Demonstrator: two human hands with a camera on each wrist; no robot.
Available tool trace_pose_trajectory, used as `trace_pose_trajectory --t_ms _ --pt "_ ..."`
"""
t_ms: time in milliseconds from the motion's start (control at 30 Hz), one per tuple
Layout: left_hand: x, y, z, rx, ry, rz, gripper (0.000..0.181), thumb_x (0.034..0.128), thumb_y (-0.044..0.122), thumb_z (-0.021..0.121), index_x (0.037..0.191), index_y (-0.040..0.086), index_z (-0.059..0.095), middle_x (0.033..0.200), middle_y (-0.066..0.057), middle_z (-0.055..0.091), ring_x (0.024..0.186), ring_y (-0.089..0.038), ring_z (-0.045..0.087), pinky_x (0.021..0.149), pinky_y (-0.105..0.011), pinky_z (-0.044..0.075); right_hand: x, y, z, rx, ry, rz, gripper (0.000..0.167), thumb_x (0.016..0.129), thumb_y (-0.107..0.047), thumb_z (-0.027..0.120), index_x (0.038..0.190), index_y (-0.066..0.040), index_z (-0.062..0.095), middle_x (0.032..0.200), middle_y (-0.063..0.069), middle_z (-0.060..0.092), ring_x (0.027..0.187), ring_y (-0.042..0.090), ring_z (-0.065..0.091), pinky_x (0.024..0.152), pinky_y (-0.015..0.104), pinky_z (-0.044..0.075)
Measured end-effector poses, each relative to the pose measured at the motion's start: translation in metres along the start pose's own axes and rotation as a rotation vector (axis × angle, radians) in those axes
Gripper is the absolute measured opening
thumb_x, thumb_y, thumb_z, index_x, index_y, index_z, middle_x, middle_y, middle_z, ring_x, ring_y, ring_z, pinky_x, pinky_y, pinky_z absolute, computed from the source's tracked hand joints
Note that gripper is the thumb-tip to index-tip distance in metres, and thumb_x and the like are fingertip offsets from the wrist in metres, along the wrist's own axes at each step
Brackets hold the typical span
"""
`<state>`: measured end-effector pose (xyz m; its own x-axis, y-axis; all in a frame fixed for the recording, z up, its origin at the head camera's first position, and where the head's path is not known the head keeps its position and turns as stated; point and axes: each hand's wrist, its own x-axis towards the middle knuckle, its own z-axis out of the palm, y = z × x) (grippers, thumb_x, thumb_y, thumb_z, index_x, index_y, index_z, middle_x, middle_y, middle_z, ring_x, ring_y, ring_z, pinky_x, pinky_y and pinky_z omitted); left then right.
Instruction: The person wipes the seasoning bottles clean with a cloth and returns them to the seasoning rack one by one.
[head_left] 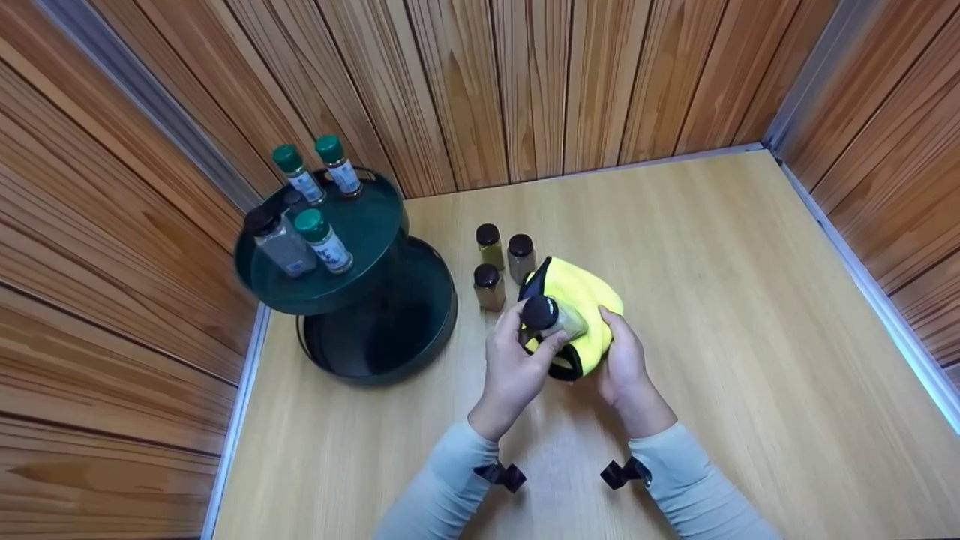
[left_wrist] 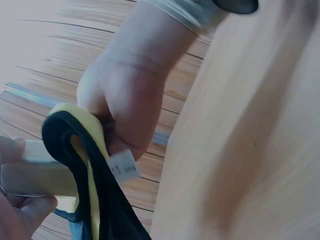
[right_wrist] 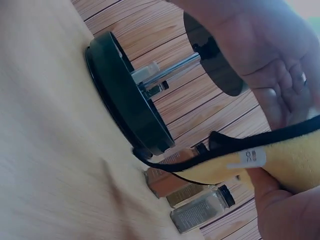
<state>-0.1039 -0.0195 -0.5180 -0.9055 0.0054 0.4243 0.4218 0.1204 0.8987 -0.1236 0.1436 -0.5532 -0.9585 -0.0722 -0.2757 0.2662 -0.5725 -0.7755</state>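
Note:
My left hand (head_left: 516, 369) grips a spice jar (head_left: 571, 321) with a black cap (head_left: 540, 312), held tilted above the table. In the left wrist view its clear, flat-sided body (left_wrist: 37, 178) runs into a fold of cloth. Around the jar's lower end is a yellow cloth (head_left: 592, 289) with black edging, and my right hand (head_left: 624, 360) holds it from the right side. The thumb lies on the yellow face in the right wrist view; the cloth covers the other fingers there. A small white tag (left_wrist: 123, 165) hangs from the cloth's edge.
Beyond the left hand, three black-capped spice jars (head_left: 490, 289) stand on the wooden table (head_left: 735, 315). At left is a dark green two-tier round rack (head_left: 367, 240); green-capped jars (head_left: 330, 247) and a larger black-capped jar (head_left: 283, 244) occupy its upper tier. Wood-panelled walls (head_left: 532, 90) enclose the table.

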Motion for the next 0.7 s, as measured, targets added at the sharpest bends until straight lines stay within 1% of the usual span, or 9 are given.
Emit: trace_pose_trajectory --t_ms 133,233,333,400,533,633,700 --pt "0.0 -0.004 -0.001 0.116 0.009 0.053 0.048 0.0846 0.007 0.083 0.127 0.002 0.061 0.12 -0.007 0.066 0.113 -0.016 0.066 0.095 -0.028 0.056 -0.001 -0.003 -0.001 -0.009 0.025 0.03 0.044 0.11 -0.029 0.038 0.144 -0.001 0.041 0.129 0.003 0.062 0.119 0.013 0.062 0.105 0.029 0.049" --pt "0.001 -0.009 -0.003 0.202 0.018 0.091 0.05 0.0854 0.011 0.084 0.129 0.0 0.06 0.119 -0.009 0.065 0.113 -0.016 0.065 0.095 -0.027 0.056 -0.002 -0.005 -0.003 -0.019 0.03 0.047 0.041 0.109 -0.026 0.039 0.14 0.001 0.043 0.121 0.002 0.065 0.111 0.013 0.065 0.101 0.029 0.052" --pt "0.001 -0.011 -0.007 0.255 0.017 0.123 0.051 0.0859 0.014 0.084 0.129 0.0 0.061 0.116 -0.01 0.064 0.11 -0.016 0.064 0.094 -0.026 0.056 -0.003 -0.007 -0.007 -0.035 0.031 0.055 0.037 0.109 -0.026 0.04 0.135 0.0 0.045 0.112 0.001 0.069 0.102 0.014 0.068 0.095 0.029 0.055" --pt "0.001 -0.01 -0.009 0.271 0.006 0.136 0.049 0.0861 0.015 0.083 0.128 0.002 0.062 0.115 -0.008 0.064 0.11 -0.015 0.064 0.094 -0.026 0.056 -0.004 -0.009 -0.009 -0.056 0.038 0.052 0.036 0.108 -0.026 0.041 0.132 -0.001 0.046 0.107 0.001 0.07 0.097 0.014 0.069 0.09 0.029 0.056" --pt "0.0 -0.007 -0.013 0.292 -0.018 0.128 0.047 0.0862 0.015 0.084 0.127 0.005 0.063 0.115 -0.006 0.064 0.111 -0.014 0.064 0.096 -0.027 0.055 -0.004 -0.011 -0.013 -0.079 0.047 0.04 0.034 0.107 -0.028 0.042 0.13 -0.004 0.048 0.105 -0.001 0.07 0.095 0.013 0.068 0.087 0.028 0.055" --pt "-0.001 -0.006 -0.015 0.285 -0.021 0.111 0.047 0.0855 0.015 0.084 0.126 0.006 0.063 0.115 -0.006 0.064 0.112 -0.014 0.064 0.097 -0.028 0.055 -0.004 -0.009 -0.015 -0.062 0.036 0.041 0.033 0.108 -0.029 0.042 0.131 -0.006 0.047 0.107 -0.001 0.069 0.098 0.014 0.067 0.088 0.029 0.055" --pt "-0.001 -0.005 -0.017 0.266 -0.014 0.089 0.047 0.085 0.013 0.085 0.126 0.007 0.064 0.116 -0.006 0.064 0.113 -0.015 0.064 0.096 -0.029 0.055 -0.004 -0.007 -0.016 -0.044 0.028 0.036 0.033 0.108 -0.03 0.041 0.131 -0.007 0.047 0.109 -0.001 0.068 0.099 0.014 0.067 0.09 0.029 0.054"
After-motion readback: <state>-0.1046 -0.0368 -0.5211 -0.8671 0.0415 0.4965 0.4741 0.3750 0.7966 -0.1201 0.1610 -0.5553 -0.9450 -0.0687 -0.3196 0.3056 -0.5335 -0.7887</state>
